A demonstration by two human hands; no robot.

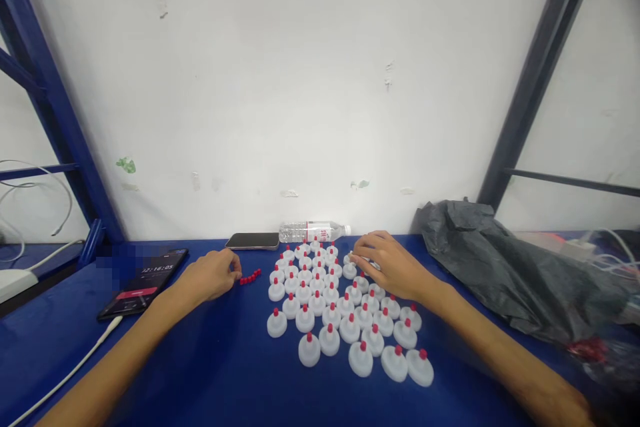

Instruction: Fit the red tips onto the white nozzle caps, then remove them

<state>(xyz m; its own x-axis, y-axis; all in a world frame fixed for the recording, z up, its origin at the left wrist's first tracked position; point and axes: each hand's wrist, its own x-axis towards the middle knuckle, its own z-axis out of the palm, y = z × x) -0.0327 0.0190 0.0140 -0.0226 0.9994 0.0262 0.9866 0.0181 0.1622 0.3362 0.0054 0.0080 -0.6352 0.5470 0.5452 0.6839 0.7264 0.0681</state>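
My left hand [214,275] rests at the left on the blue table, its fingers curled and closed beside a short row of small red caps [250,277]; whatever lies between the fingertips is hidden. Many white dome-shaped lids [349,329], most with a red tip standing up, fill the middle of the table. Over the far right part of this group reaches my right hand [387,263], fingers bent and closed at the top of one white lid [349,271]. The tip of that lid is covered by my fingers.
A clear plastic bottle [315,232] lies along the wall beside a dark phone [253,241]. Another phone [144,283], plugged into a white cable [70,373], shows a timer at left. A dark grey plastic bag [490,267] is heaped at right. Metal posts flank the table.
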